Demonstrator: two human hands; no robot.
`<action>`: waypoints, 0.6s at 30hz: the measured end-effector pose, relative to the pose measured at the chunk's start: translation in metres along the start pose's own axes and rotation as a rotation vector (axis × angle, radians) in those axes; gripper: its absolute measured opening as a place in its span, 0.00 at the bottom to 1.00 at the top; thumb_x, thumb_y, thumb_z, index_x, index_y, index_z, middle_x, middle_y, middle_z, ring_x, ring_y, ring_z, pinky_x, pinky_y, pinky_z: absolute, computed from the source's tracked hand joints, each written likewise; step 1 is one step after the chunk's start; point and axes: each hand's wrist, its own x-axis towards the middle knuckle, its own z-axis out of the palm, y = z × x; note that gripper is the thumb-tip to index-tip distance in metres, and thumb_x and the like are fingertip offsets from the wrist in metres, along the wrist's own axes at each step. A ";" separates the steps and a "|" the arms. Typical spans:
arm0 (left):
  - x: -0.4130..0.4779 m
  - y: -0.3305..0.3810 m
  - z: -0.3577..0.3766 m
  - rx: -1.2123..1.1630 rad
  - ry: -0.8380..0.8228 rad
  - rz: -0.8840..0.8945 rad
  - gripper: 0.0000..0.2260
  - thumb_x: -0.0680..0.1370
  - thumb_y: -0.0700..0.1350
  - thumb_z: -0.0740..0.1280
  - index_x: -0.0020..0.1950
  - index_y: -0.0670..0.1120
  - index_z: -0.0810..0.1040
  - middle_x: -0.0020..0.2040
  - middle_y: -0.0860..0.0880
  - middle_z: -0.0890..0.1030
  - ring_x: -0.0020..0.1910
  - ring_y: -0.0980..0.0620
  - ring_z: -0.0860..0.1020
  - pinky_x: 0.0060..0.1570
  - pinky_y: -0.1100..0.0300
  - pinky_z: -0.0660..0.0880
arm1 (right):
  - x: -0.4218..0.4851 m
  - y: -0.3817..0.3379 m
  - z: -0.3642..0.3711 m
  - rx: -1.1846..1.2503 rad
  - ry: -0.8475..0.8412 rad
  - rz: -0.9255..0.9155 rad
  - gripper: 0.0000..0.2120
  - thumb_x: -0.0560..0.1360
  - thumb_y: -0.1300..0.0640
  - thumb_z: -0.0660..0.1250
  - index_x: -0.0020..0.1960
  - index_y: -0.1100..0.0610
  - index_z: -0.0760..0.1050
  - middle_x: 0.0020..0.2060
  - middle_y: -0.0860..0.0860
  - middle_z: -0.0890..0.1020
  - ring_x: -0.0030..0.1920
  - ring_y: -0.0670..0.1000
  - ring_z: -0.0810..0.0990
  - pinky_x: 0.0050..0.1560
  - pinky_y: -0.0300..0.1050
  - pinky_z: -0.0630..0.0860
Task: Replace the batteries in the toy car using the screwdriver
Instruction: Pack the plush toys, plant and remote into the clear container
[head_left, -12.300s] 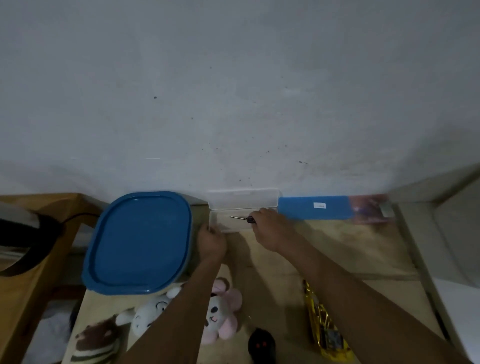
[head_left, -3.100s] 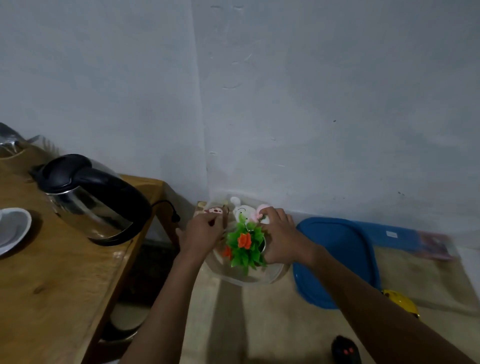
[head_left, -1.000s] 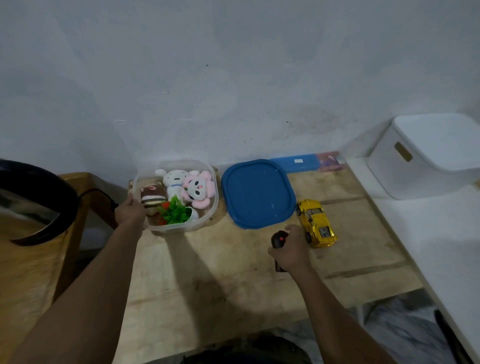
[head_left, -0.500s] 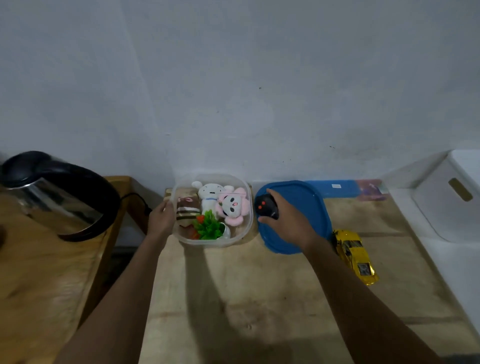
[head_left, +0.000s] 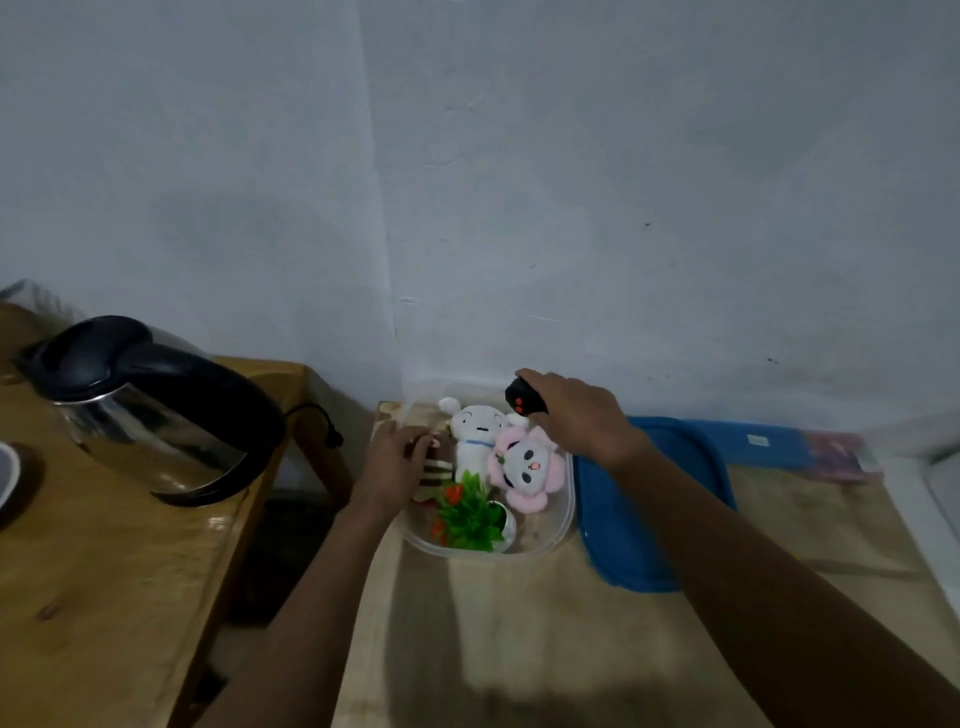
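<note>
The toy car and screwdriver are out of frame, so we cannot say which hand lies nearer. Left of centre, our left hand (head_left: 392, 460) rests loose-fingered on the clear tub (head_left: 563, 512) holding plush toys (head_left: 527, 465) and a green plant (head_left: 470, 514). Above its far rim, our right hand (head_left: 582, 415) clasps the black remote (head_left: 522, 402), pointing upper left; blue lid (head_left: 613, 530) lies right

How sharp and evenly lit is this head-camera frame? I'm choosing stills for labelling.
Head view: dim, bluish light; a shadow falls toward the camera from the clear plastic tub of plush toys. Glare streaks the steel electric kettle. The right hand holding the small black remote with red buttons is fairly sharp; the left hand is softer. Wide-angle stretch smears the blue plastic lid and the right edge.
</note>
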 end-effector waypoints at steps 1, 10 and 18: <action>0.000 -0.001 0.003 0.000 0.019 0.001 0.10 0.81 0.43 0.64 0.55 0.45 0.84 0.55 0.42 0.79 0.51 0.44 0.79 0.51 0.61 0.70 | 0.007 -0.003 0.003 -0.019 -0.013 -0.010 0.26 0.80 0.52 0.61 0.75 0.46 0.57 0.65 0.52 0.74 0.60 0.56 0.74 0.55 0.51 0.71; 0.003 -0.001 0.013 0.067 0.118 0.001 0.10 0.80 0.46 0.64 0.56 0.48 0.84 0.51 0.43 0.77 0.44 0.43 0.79 0.42 0.58 0.73 | 0.049 -0.029 0.046 -0.087 0.117 -0.090 0.23 0.79 0.59 0.62 0.72 0.50 0.66 0.59 0.52 0.76 0.57 0.54 0.74 0.49 0.46 0.72; 0.007 -0.005 0.020 0.098 0.097 -0.050 0.13 0.81 0.49 0.62 0.57 0.48 0.83 0.56 0.42 0.76 0.45 0.42 0.78 0.40 0.56 0.73 | 0.057 -0.036 0.065 0.084 0.206 -0.046 0.08 0.76 0.58 0.66 0.55 0.56 0.71 0.40 0.54 0.81 0.38 0.56 0.80 0.35 0.51 0.76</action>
